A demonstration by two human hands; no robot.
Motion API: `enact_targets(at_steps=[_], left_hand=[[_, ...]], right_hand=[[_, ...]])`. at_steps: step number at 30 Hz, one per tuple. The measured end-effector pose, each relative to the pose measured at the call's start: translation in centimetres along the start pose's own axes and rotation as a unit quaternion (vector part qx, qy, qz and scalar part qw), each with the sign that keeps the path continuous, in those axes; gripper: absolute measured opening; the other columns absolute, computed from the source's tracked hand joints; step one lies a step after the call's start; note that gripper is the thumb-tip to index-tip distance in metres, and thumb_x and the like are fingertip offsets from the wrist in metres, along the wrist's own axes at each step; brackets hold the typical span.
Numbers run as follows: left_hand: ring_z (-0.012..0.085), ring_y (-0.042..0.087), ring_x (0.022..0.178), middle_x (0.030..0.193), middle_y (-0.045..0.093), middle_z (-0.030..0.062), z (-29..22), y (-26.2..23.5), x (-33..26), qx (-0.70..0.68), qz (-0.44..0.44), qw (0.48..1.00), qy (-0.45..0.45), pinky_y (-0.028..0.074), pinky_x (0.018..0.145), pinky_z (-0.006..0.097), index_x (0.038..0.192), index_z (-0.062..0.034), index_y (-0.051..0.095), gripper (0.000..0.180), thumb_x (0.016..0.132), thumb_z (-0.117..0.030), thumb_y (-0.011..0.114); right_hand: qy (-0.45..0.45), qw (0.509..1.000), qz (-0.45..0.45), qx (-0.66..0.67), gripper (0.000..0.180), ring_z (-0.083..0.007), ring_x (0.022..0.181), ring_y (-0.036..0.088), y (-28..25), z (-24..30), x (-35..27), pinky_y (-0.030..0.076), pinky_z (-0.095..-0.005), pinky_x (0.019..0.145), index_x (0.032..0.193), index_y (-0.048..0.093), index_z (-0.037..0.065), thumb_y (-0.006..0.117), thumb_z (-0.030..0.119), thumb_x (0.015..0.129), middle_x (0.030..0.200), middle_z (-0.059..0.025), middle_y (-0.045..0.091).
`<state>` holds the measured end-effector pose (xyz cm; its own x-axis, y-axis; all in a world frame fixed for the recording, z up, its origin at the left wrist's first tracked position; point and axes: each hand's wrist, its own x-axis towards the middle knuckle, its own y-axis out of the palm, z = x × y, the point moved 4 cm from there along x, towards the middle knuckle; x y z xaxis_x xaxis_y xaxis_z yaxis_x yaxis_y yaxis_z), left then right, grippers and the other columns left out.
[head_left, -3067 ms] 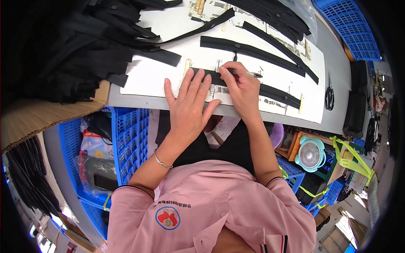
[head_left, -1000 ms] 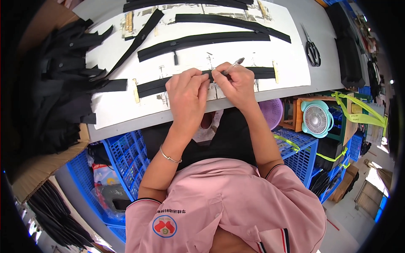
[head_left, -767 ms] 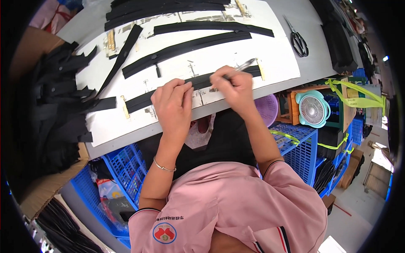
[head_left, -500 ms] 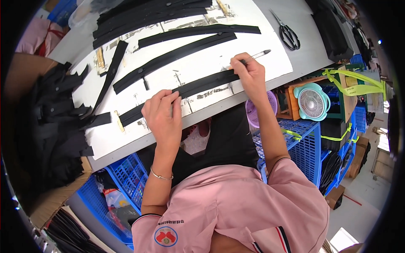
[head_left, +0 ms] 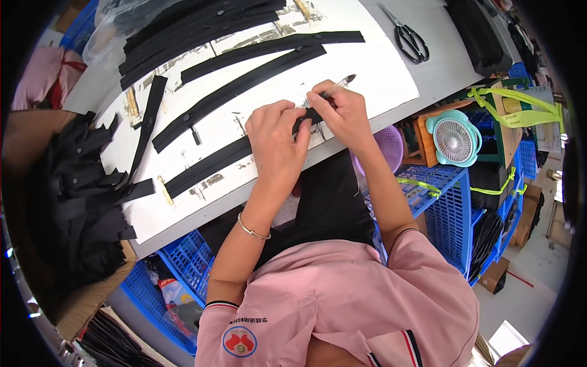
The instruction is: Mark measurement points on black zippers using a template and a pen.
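A long black zipper-like fabric strip (head_left: pixel 211 164) lies across the white board (head_left: pixel 147 211) near the table's front edge. My left hand (head_left: pixel 278 137) is over its right part, thumb and bent fingers closing on the strip. Close beside it, my right hand (head_left: pixel 343 116) grips a slim clear pen (head_left: pixel 337 87), dark end pointing up and away. The fingertips of both hands nearly meet at the strip's right end, which they partly cover. Farther back lie two more black strips (head_left: pixel 235 101), (head_left: pixel 275 49), with a short dark tab (head_left: pixel 195 136) beside the nearer one.
A pile of black strips (head_left: pixel 195 30) lies at the back. Black-handled scissors (head_left: pixel 411 43) rest at the right. More strips spill from a cardboard box (head_left: pixel 36 144) at the left. A turquoise fan (head_left: pixel 454 139) and a blue crate (head_left: pixel 446 214) stand right of the table.
My left hand has slid right along the strip, close to my right hand. My right hand has shifted slightly left with the pen. The view has moved a little.
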<state>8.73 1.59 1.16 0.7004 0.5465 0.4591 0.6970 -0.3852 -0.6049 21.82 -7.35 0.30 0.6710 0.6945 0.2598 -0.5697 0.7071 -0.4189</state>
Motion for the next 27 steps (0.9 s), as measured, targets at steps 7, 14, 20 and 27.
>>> enact_targets(at_steps=[7, 14, 20, 27], left_hand=[[0.0264, 0.058, 0.106, 0.106, 0.067, 0.0044, -0.2, 0.2, 0.0, 0.007, -0.001, 1.000, -0.001, 0.041, 0.096, 0.040, 0.094, -0.0059, 0.073, 0.018, 0.078, -0.010, 0.081], [0.0264, 0.059, 0.105, 0.106, 0.067, 0.0045, 0.1, 0.2, -0.1, 0.004, -0.007, 1.000, -0.007, 0.041, 0.096, 0.041, 0.095, -0.0066, 0.073, 0.019, 0.077, -0.011, 0.081], [0.0286, 0.059, 0.107, 0.110, 0.067, 0.0067, 0.6, -0.3, -0.4, -0.015, -0.016, 1.000, -0.006, 0.041, 0.097, 0.043, 0.099, -0.0062, 0.073, 0.023, 0.079, -0.012, 0.081], [0.0361, 0.050, 0.130, 0.133, 0.061, 0.0150, 7.0, -9.5, -0.4, 0.159, -0.158, 0.973, -0.062, 0.033, 0.115, 0.051, 0.123, -0.0053, 0.067, 0.034, 0.090, -0.015, 0.074]], right_hand=[[-0.013, 0.999, -0.045, -0.009, 0.012, -0.0139, 0.053, 0.057, -0.5, 0.3, -0.2, 0.044, -0.0274, 0.053, 0.086, 0.071, 0.001, 0.072, 0.012, 0.092, 0.065, -0.0061, 0.064], [-0.063, 0.998, 0.017, -0.023, 0.010, -0.0158, 0.060, 0.060, -0.7, 0.7, -0.2, 0.046, -0.0300, 0.057, 0.082, 0.071, 0.000, 0.070, 0.009, 0.086, 0.068, -0.0071, 0.066], [-0.078, 0.995, 0.037, -0.053, 0.012, -0.0230, 0.062, 0.065, -0.4, 0.5, -0.2, 0.049, -0.0336, 0.060, 0.080, 0.071, 0.002, 0.069, 0.014, 0.085, 0.070, -0.0104, 0.068], [0.038, 0.994, -0.005, 0.103, 0.007, -0.0039, 0.064, 0.054, -0.5, 0.6, -0.7, 0.043, -0.0253, 0.056, 0.100, 0.073, 0.004, 0.070, 0.010, 0.096, 0.074, -0.0002, 0.067]])
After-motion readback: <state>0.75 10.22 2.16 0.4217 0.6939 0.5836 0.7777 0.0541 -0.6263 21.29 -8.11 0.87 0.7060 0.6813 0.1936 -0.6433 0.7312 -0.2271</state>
